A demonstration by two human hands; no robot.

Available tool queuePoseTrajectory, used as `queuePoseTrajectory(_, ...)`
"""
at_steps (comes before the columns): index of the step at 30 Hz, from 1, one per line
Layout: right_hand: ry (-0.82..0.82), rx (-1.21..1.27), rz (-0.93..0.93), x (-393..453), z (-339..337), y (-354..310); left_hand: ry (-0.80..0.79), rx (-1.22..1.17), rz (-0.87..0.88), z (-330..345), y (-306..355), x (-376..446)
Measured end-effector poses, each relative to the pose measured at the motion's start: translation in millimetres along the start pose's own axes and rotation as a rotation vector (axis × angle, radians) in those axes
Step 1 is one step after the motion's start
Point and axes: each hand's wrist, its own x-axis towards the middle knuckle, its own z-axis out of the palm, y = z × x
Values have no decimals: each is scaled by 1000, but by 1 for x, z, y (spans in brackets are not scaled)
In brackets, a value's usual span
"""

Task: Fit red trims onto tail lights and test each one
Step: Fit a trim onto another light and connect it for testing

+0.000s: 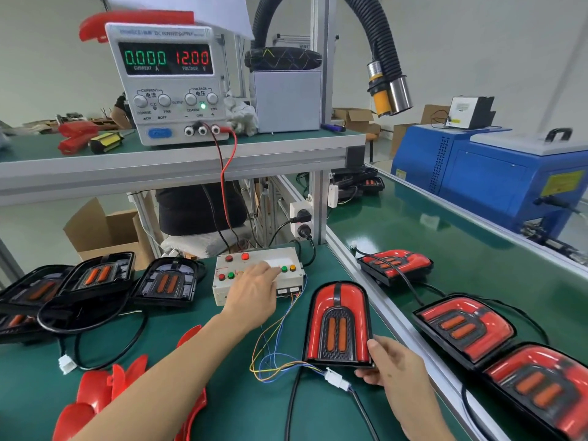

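The DC power supply [168,81] is reading zero current at twelve volts. On the green bench [222,393] the trimmed tail light [339,326] is lying with its long axis running away from the person, directly right of the test box [257,275]. The right hand [393,361] is gripping its near corner; the left hand [254,292], fingers extended, is reaching over the box toward the green button [284,268], the nearer hand to it.

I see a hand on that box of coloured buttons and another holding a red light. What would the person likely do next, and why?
Probably press a button. The left hand already rests on the test box, fingertips near its green button, while the right hand grips the trimmed tail light, whose connector looks plugged in. The power supply reads zero current, so nothing seems lit yet.
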Motion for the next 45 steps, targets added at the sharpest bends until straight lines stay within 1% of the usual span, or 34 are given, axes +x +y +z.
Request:
queuePoseTrajectory(4,3,17,-24,-3,1,0,-79,64,-32,7,8,15)
queuePoseTrajectory(7,-2,27,-29,-4,2,-1,-107,104,-54,10,8,20)
queuePoseTrajectory(15,-17,8,-37,-1,1,4,-165,88,-145,10,11,25)
queuePoseTrajectory(24,-18,4,-21,1,2,5,-159,90,-118,15,10,22)
queuePoseTrajectory(32,-20,-4,-45,-3,1,2,-147,21,-127,18,8,21)
queuePoseTrajectory(41,-2,-3,-42,-8,2,-4,-185,56,-90,12,10,21)
queuePoseTrajectory(43,17,2,-40,-9,3,-5,-179,-13,-68,6,16,14)
queuePoseTrajectory(45,29,-3,-28,-8,3,-4,-104,-178,-56,-3,25,1)
